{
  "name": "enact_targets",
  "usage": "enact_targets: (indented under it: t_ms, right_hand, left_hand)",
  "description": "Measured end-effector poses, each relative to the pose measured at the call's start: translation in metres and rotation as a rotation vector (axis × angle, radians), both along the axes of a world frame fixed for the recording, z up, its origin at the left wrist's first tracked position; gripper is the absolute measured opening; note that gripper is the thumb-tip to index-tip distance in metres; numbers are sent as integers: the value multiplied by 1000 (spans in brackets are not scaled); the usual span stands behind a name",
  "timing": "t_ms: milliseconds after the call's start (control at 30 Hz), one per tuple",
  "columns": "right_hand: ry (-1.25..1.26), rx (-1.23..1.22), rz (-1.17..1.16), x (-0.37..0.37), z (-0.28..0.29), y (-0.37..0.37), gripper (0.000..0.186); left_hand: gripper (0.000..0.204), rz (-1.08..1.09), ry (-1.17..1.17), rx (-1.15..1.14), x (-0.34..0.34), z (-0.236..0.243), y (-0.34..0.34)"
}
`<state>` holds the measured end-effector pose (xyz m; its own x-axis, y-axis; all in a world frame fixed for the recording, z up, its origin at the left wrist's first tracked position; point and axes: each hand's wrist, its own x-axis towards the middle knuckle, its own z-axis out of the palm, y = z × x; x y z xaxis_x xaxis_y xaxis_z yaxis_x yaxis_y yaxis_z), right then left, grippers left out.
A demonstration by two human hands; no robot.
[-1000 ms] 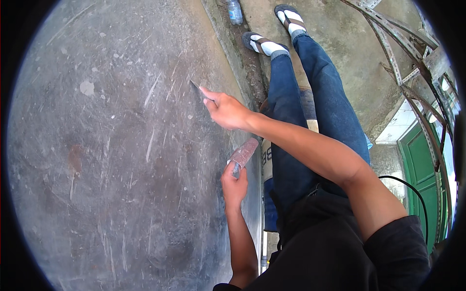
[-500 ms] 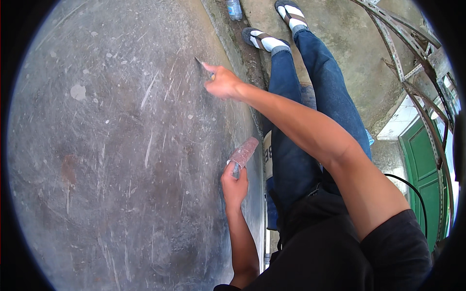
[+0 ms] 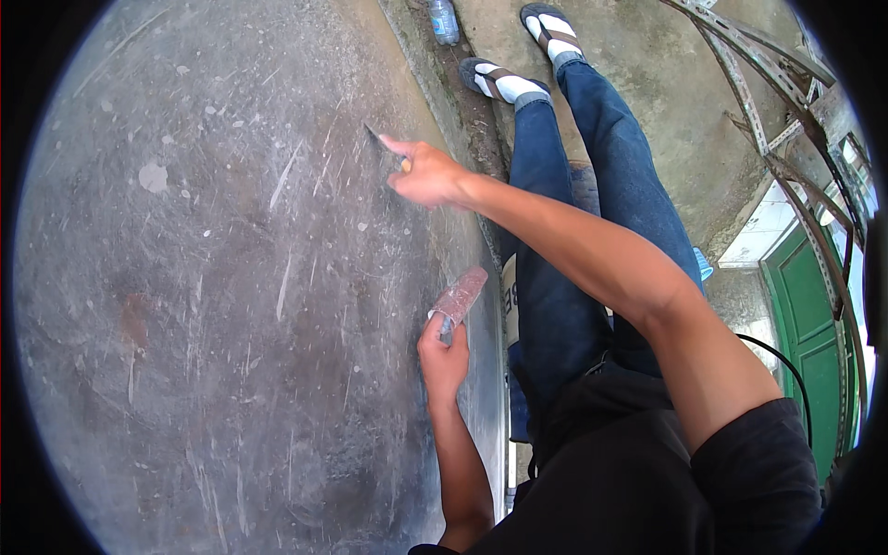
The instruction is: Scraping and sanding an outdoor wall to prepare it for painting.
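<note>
My right hand [image 3: 427, 176] is closed around a thin-bladed scraper [image 3: 374, 135], its index finger stretched along the tool. A bit of yellowish handle shows under the fingers. The blade, seen nearly edge-on, lies at the scratched grey surface [image 3: 231, 277]. Lower down, near that surface's right edge, my left hand [image 3: 444, 359] grips the handle of a flat tool [image 3: 460, 294] with a broad reddish-pink face. Its pale grip shows between thumb and fingers. Whether the pink is a coating or the tool's own material, I cannot tell.
Pale streaks and spots mark the grey surface. Beyond its edge run a narrow gutter [image 3: 481, 120] and a concrete floor [image 3: 638, 55], where my feet are. A plastic bottle [image 3: 444, 22] lies far off. Rusty metal framing [image 3: 740, 79] and a green door [image 3: 807, 324] are at right.
My right hand and the scraper have shifted slightly nearer to me along the surface, and the blade is tilted more. My left hand with the pink-faced tool has barely moved.
</note>
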<state>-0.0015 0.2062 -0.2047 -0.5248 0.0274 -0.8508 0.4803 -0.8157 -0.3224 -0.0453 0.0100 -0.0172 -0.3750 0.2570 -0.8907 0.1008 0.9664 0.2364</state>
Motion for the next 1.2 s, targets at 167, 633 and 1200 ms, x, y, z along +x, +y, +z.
enact_targets:
  t_ms: [167, 633, 1200]
  right_hand:
    - [44, -66, 37, 3, 34, -4, 73]
    - [-2, -24, -135, -14, 23, 1, 74]
    - [40, -83, -99, 8, 90, -9, 52]
  left_hand:
    - [26, -27, -6, -35, 0, 0, -4]
    - [27, -41, 14, -97, 7, 4, 0]
    - [31, 5, 117, -154, 22, 14, -9]
